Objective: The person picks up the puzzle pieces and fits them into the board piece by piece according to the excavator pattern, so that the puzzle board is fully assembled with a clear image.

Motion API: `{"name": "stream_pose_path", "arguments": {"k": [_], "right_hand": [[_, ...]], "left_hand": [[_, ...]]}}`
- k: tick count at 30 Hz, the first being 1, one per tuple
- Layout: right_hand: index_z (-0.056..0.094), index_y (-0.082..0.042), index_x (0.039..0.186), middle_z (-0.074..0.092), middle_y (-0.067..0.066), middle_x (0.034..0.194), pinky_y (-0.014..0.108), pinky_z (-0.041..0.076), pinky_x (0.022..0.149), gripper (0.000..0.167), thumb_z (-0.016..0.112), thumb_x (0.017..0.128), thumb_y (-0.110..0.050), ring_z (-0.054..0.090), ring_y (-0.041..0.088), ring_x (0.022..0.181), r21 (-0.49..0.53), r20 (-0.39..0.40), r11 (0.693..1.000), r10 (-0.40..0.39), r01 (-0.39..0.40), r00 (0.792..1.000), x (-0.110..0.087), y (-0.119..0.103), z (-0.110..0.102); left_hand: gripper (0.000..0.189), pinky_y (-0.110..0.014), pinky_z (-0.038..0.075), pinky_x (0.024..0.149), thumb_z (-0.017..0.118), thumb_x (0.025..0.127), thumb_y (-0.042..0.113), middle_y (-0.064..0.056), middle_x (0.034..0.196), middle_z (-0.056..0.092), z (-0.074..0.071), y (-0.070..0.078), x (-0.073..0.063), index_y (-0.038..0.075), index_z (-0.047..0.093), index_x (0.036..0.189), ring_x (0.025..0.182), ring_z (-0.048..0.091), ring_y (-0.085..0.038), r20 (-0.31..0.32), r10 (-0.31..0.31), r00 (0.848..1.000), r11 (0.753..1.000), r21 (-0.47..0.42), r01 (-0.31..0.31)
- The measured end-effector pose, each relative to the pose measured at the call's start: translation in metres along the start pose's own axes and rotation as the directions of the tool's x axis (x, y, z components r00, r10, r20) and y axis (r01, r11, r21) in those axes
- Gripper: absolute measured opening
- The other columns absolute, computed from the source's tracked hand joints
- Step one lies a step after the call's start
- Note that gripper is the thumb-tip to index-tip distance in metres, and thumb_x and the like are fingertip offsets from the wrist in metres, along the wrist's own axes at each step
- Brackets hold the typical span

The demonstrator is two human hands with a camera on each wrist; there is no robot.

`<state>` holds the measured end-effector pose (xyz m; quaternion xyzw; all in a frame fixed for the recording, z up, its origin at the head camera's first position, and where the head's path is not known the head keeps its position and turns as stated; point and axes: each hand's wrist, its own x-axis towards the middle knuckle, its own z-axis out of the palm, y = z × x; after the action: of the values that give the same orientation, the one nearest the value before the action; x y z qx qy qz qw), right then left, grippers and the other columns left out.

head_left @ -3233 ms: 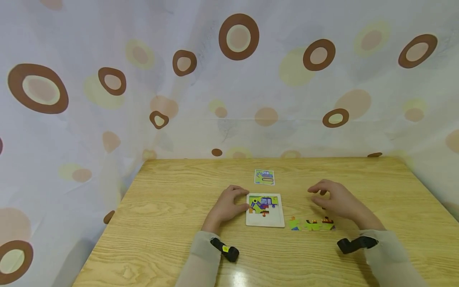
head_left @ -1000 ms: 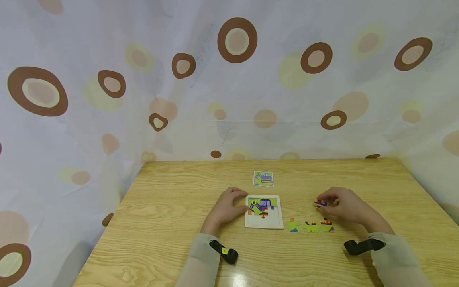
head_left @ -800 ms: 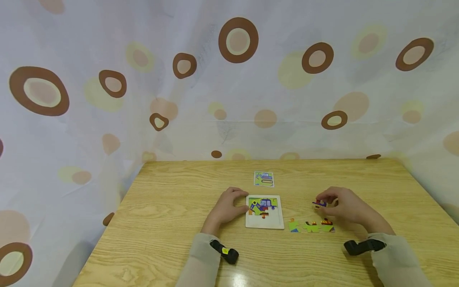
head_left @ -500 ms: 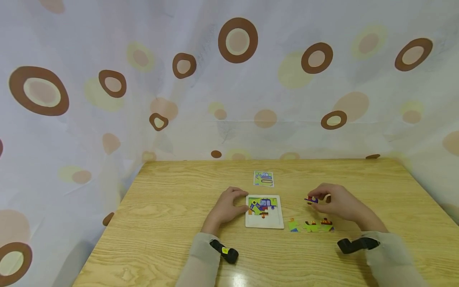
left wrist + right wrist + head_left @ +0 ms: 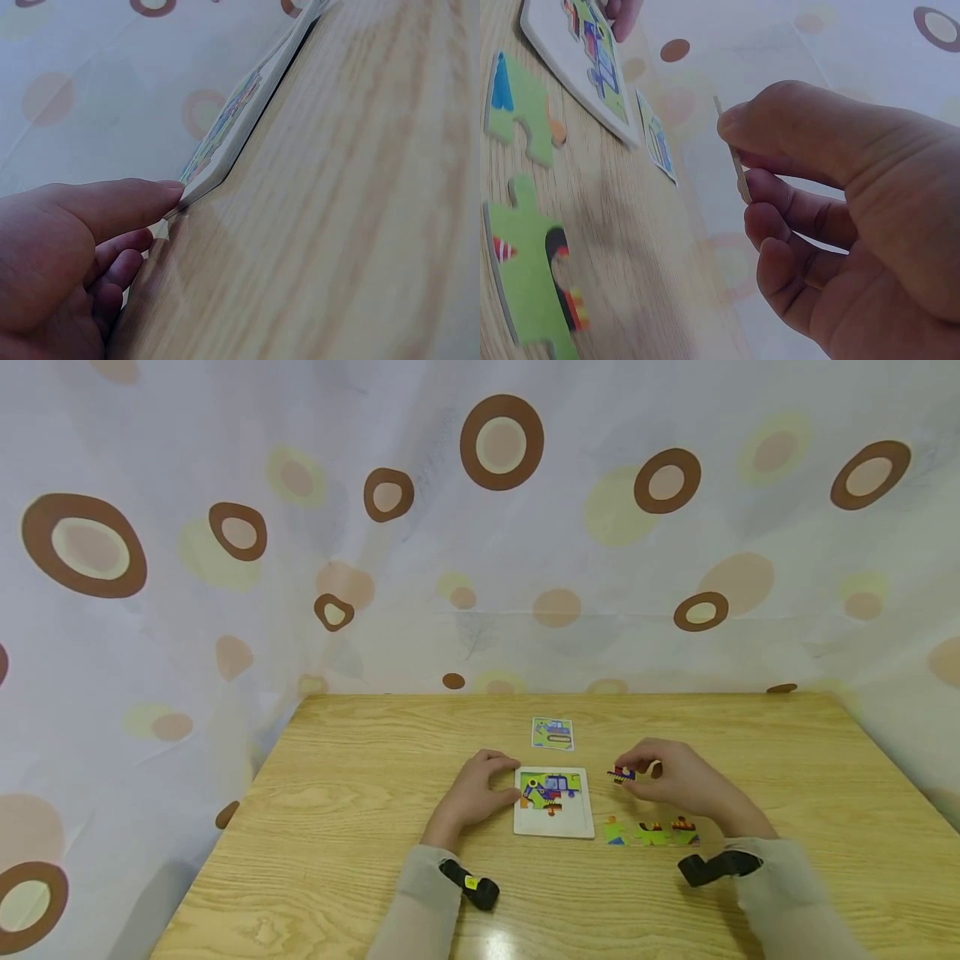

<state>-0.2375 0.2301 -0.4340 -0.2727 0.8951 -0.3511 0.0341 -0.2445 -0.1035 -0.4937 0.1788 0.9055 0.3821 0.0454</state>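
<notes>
In the head view, a white puzzle tray (image 5: 573,821) lies flat at mid-table, its upper part filled with pieces of a blue excavator picture. My left hand (image 5: 471,792) rests at the tray's left side, and in the left wrist view the thumb (image 5: 142,202) touches the edge near a corner. Just right of the tray, my right hand (image 5: 675,781) pinches a purple and red puzzle piece (image 5: 619,774) between thumb and fingers. The right wrist view shows that piece (image 5: 733,154) edge-on, held above the table; its picture side is hidden there.
Several loose puzzle pieces lie in a row right of the tray, among them a green and blue one (image 5: 615,832) and a green one (image 5: 652,834). A small excavator picture card (image 5: 552,734) lies behind the tray. A patterned curtain (image 5: 555,527) hangs beyond the table (image 5: 360,777).
My right hand reached the table right of the tray, picked up the purple and red puzzle piece and carried it left toward the tray. The left hand has stayed at the tray's edge.
</notes>
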Motion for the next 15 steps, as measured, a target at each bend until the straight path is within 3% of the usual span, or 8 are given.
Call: {"name": "stream_pose_path", "arguments": {"k": [7,15], "right_hand": [[0.072,-0.007,0.112,0.065,-0.006,0.099,0.029,0.051,0.073,0.026,0.077,0.087,-0.014,0.057,0.016,0.088,0.019,0.021,1.000,0.008,-0.008,1.000,0.010,-0.005,0.011],[0.072,-0.011,0.109,0.065,-0.005,0.098,0.029,0.049,0.072,0.022,0.076,0.087,-0.015,0.058,0.019,0.088,0.043,0.046,0.998,-0.036,0.034,0.998,0.021,-0.018,0.019]], "left_hand": [[0.044,-0.043,0.036,0.108,0.072,0.092,0.026,-0.004,0.136,0.050,0.000,0.000,0.000,0.016,0.063,0.134,0.129,0.044,-0.026,0.001,-0.004,1.000,1.000,0.005,0.004],[0.044,-0.044,0.035,0.109,0.072,0.092,0.025,-0.004,0.136,0.050,-0.001,0.001,0.000,0.015,0.063,0.134,0.130,0.043,-0.026,-0.001,-0.001,1.000,1.000,-0.001,0.001]]}}
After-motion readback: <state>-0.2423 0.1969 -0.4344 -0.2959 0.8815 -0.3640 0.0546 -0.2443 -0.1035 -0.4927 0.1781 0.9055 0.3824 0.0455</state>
